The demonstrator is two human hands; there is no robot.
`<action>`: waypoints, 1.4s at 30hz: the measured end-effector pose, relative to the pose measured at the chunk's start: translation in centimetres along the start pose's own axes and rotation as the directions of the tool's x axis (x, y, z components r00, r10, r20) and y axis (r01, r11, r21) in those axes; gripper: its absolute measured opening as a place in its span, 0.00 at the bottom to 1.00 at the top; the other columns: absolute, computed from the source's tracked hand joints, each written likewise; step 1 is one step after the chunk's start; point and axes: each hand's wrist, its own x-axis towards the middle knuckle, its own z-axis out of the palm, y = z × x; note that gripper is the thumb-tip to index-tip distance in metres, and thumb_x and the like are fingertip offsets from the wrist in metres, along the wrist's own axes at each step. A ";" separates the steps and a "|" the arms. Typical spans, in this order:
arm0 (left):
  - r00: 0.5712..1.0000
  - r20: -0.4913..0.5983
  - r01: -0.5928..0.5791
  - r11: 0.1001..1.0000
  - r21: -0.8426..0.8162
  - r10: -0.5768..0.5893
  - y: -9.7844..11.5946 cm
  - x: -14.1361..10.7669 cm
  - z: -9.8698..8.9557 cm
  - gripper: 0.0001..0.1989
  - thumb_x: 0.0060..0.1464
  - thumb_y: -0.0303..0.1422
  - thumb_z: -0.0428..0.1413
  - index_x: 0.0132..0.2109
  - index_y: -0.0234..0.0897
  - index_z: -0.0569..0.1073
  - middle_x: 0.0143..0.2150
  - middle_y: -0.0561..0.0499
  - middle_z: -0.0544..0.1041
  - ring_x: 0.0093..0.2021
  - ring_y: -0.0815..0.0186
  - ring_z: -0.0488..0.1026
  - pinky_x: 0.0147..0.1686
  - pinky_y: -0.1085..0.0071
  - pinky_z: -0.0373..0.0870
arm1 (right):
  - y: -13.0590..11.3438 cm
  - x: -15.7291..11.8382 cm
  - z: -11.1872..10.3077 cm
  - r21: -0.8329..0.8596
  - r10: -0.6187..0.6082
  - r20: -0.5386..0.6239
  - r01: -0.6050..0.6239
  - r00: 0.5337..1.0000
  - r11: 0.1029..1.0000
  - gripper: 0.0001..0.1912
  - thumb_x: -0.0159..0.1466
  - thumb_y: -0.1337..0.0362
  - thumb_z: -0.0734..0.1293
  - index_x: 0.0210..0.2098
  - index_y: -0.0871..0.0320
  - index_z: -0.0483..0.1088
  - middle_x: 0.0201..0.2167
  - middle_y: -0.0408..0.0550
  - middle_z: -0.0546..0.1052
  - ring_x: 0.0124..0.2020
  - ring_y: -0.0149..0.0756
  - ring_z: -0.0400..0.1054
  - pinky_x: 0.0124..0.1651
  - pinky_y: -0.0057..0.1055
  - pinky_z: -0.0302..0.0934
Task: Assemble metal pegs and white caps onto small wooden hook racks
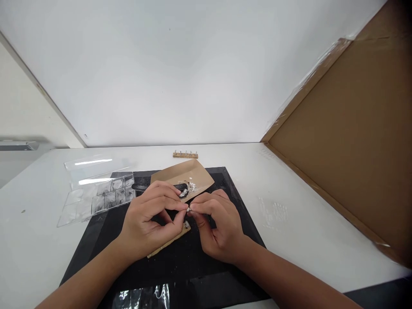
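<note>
Over the black mat [199,274], just near of the brown tray [206,177], I have the left hand [154,214] and the right hand [220,225] nearly meeting, thumbs and forefingers pinched narrow on a small pale piece [188,210] between them, too tiny for me to make out its shape. Partly hidden by the left hand, a tan strip [170,243] lies slanted, while white bits [192,187] sit in the tray. To the left I see a clear compartment box [109,199], and on the far side another strip [186,155] with small metal pieces.
</note>
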 end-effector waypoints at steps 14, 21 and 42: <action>0.998 0.041 -0.037 0.999 0.002 0.037 -0.1 0.3 -0.2 0.13 0.57 0.18 0.63 0.45 0.39 0.81 0.25 0.57 0.80 0.37 0.62 0.82 0.53 0.51 0.80 | 0.1 0.2 -0.3 -0.045 -0.045 -0.035 0.043 0.998 0.998 0.11 0.66 0.77 0.68 0.42 0.56 0.69 0.35 0.46 0.80 0.32 0.34 0.73 0.36 0.35 0.57; 0.999 0.018 -0.042 0.997 0.059 0.041 -0.1 -0.1 0.0 0.13 0.57 0.18 0.64 0.45 0.39 0.81 0.30 0.55 0.83 0.41 0.60 0.84 0.55 0.50 0.81 | 0.5 0.1 -0.1 -0.093 -0.079 -0.048 0.074 0.996 0.993 0.10 0.66 0.77 0.68 0.43 0.57 0.68 0.34 0.45 0.81 0.33 0.35 0.76 0.38 0.37 0.56; 0.996 -0.030 -0.076 0.969 0.235 0.086 0.5 0.0 0.4 0.09 0.55 0.22 0.65 0.39 0.39 0.78 0.28 0.51 0.80 0.42 0.58 0.81 0.33 0.67 0.82 | -0.6 -0.2 0.0 0.244 0.271 0.105 -0.289 0.957 0.926 0.08 0.69 0.72 0.67 0.44 0.53 0.67 0.37 0.44 0.79 0.38 0.36 0.76 0.45 0.39 0.66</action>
